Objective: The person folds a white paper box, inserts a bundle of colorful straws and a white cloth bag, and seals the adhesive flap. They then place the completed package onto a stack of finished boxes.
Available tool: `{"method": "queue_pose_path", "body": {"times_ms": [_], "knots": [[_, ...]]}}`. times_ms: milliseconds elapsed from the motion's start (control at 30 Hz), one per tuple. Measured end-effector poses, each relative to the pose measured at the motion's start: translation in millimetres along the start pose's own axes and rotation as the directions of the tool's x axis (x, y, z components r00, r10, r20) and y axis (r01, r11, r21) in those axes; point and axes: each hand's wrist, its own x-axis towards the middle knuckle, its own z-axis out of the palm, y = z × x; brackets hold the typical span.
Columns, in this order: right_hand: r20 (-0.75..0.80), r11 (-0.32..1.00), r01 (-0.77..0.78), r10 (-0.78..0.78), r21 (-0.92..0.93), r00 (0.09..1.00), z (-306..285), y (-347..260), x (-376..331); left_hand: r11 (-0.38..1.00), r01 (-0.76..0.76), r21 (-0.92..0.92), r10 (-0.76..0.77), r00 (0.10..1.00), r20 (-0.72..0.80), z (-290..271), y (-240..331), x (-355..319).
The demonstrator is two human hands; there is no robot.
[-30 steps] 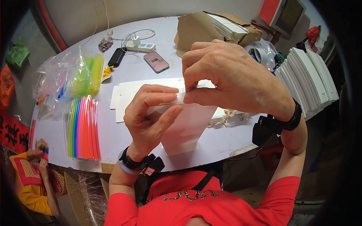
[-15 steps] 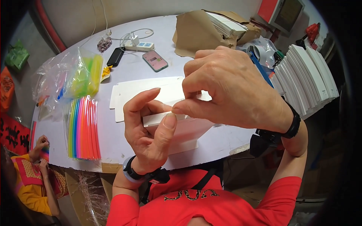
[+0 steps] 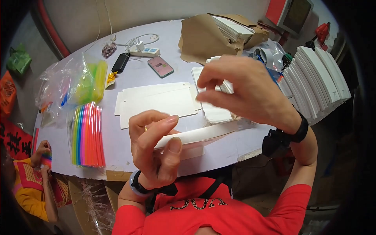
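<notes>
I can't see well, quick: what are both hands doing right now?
Left hand: closed, pinching a folded white card piece.
Right hand: fingers pinched together above the table; whether it holds anything cannot be told.

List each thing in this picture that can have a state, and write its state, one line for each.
Left hand: shut on the white folded card piece, held above the table.
Right hand: raised, fingers pinched; hold unclear.
Flat white cardboard blanks: unfolded, lying flat.
Pink phone: face up.
Brown paper wrapping: opened.
</notes>
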Motion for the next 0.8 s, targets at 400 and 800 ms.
{"method": "queue_pose_path", "body": {"times_ms": [400,800], "knots": [[-0.092,0.920,0.154,-0.129,0.362,0.987,32,-15,-42,0.993,0.104,0.048,-0.110,0.982,0.152,-25,22,9],[-0.046,0.440,-0.053,0.212,0.897,0.976,130,-25,29,0.859,0.511,-0.027,-0.499,0.825,-0.266,-152,-26,-1]]}}
